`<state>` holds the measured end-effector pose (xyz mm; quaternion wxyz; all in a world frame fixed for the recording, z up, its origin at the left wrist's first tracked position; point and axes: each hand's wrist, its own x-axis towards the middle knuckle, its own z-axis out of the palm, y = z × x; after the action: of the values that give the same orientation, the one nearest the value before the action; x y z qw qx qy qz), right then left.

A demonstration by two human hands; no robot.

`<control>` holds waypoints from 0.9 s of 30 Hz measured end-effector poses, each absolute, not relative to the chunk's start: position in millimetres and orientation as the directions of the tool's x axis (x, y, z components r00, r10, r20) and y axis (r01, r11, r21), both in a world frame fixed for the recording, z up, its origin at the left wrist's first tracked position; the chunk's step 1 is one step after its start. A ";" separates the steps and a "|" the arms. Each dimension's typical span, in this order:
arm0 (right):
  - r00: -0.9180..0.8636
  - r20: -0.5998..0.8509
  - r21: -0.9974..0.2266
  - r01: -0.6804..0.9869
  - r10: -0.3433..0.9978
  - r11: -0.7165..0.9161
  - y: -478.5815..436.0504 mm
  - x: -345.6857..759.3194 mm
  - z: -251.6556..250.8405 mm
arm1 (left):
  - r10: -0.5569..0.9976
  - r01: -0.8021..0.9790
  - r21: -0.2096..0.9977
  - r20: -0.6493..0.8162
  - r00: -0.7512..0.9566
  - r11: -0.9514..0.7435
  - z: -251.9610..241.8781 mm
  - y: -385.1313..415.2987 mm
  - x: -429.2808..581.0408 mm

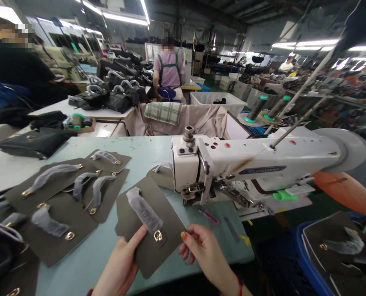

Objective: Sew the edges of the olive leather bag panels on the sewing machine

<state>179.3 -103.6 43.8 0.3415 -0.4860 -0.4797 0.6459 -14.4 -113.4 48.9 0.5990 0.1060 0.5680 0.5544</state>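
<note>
Narrow two-handed grip, left hand [118, 263] and right hand [206, 250] pinching a stiff olive panel [146, 257], tissue-wrapped handle [142, 209], brass ring [158, 236]

A passable strip of tabletop [136, 160] runs between the leather panels [59, 242] and sewing machine [247, 160].

Factory hall [219, 33], fluorescent ceiling lights [124, 17]

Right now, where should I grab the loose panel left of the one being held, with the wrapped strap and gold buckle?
Pinch the panel at its bare lower corner, coming from the near side. It is a thin, flat sheet lying on the table, and that corner faces you, clear of the wrapped strap and the buckle.
</note>
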 end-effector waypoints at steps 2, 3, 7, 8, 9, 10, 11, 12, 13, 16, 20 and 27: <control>-0.291 -0.288 -0.956 0.037 0.912 -0.291 -96.3 175.8 36.8 | 0.793 -0.546 0.747 -0.566 -0.225 0.378 45.8 -100.4 -16.8; -0.289 -0.276 -0.960 0.044 0.917 -0.275 -92.3 174.5 32.5 | 0.797 -0.546 0.744 -0.567 -0.210 0.385 44.2 -92.7 -18.0; -0.278 -0.223 -0.975 0.065 0.934 -0.214 -74.6 173.2 14.9 | 0.816 -0.520 0.735 -0.566 -0.116 0.436 39.7 -57.1 -22.1; -0.271 -0.218 -0.976 0.058 0.938 -0.210 -70.1 173.3 11.0 | 0.820 -0.508 0.736 -0.565 -0.093 0.449 39.0 -47.9 -22.8; -0.263 -0.214 -0.977 0.045 0.941 -0.209 -65.6 173.4 7.4 | 0.825 -0.492 0.740 -0.561 -0.072 0.460 38.5 -39.1 -23.4; -0.254 -0.211 -0.977 0.030 0.944 -0.210 -61.3 173.3 4.4 | 0.830 -0.474 0.747 -0.554 -0.058 0.466 37.9 -30.8 -23.8; -0.245 -0.209 -0.977 0.015 0.947 -0.212 -57.4 173.1 2.0 | 0.836 -0.457 0.757 -0.547 -0.050 0.468 37.3 -23.1 -24.0; -0.237 -0.208 -0.977 0.000 0.949 -0.214 -53.7 172.7 0.3 | 0.840 -0.441 0.766 -0.540 -0.045 0.468 36.5 -16.1 -24.1; -0.226 -0.209 -0.975 -0.020 0.951 -0.219 -50.6 172.2 -0.7 | 0.846 -0.429 0.773 -0.532 -0.037 0.468 35.5 -9.8 -24.0; -0.183 -0.228 -0.965 -0.088 0.956 -0.247 -44.3 169.6 -0.4 | 0.854 -0.410 0.781 -0.520 -0.007 0.471 32.4 4.8 -23.5; -0.150 -0.251 -0.955 -0.123 0.956 -0.270 -43.2 165.3 1.0 | 0.865 -0.381 0.792 -0.501 0.042 0.477 31.0 15.6 -23.4; -0.137 -0.279 -0.938 -0.172 0.950 -0.300 -44.8 159.2 -6.0 | 0.873 -0.332 0.810 -0.477 0.106 0.483 37.0 23.8 -25.3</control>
<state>159.2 -44.8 -6.0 0.4380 -0.4895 -0.3976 0.6407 -25.3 23.8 37.0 0.6947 0.2656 0.5089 0.4334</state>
